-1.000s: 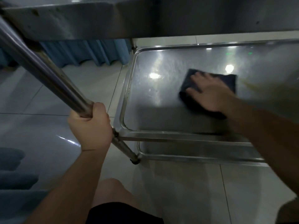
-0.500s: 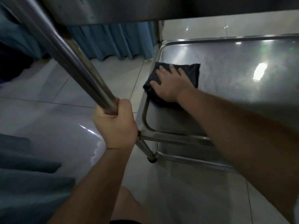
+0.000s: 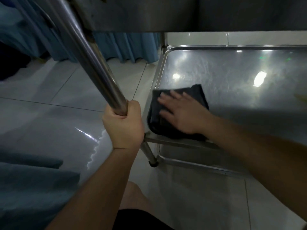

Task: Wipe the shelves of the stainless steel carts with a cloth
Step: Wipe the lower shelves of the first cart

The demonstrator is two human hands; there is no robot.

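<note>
The right hand [image 3: 181, 113] is motion-blurred, fingers flat on the dark cloth [image 3: 197, 93] at the shelf's [image 3: 232, 77] 8 o'clock corner. The left hand [image 3: 123, 123] clenches the cart's post [image 3: 93, 63]. Blue curtain [image 3: 129, 47] at 11 o'clock.

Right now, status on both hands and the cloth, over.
Left hand gripping cart post. Right hand flat on dark cloth, near-left corner of shelf. Nothing in the way.
</note>
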